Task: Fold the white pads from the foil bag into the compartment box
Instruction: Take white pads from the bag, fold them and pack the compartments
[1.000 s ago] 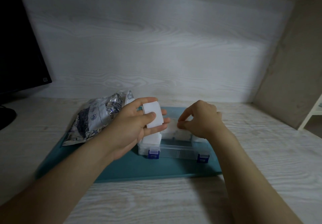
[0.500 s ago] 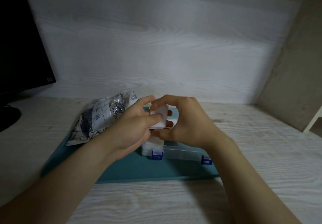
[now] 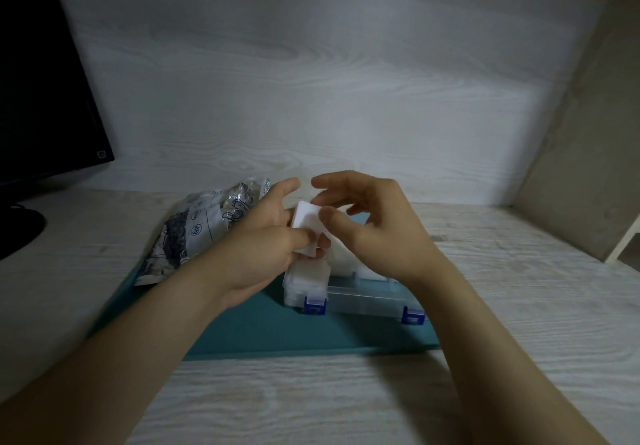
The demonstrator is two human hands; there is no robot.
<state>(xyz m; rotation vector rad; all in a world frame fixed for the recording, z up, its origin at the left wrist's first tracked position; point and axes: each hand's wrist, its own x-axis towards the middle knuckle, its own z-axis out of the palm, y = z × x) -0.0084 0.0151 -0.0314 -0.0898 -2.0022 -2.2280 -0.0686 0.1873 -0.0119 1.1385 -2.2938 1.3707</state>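
Head view, dim light. One white pad (image 3: 306, 224) was held in the air just above the left end of the compartment box (image 3: 367, 301), between the two hands — not yet in any compartment. The left hand (image 3: 259, 250) was closed on the pad's lower part, with the thumb pressed over the front face and the fingers curled behind, so the pad was steadied from below. The right hand (image 3: 375, 233) was set against the pad's right edge. Its thumb was laid on the face, the index finger arched above the top corner, and the rest were loosely curled. Whether a finger was pressed behind that edge could not be made out, though a pinch seemed likely. The grip was judged to suit folding — one hand as anchor, the other to turn the free edge over.

The box was set open on a teal mat (image 3: 277, 335) on the worktop (image 3: 311, 399), with its blue latches (image 3: 314, 306) toward the person. A stack of pads (image 3: 306, 271) was seen in its left-end compartment. The foil bag (image 3: 204, 226) was laid at the mat's left, just beside the left hand, handy for drawing another pad.
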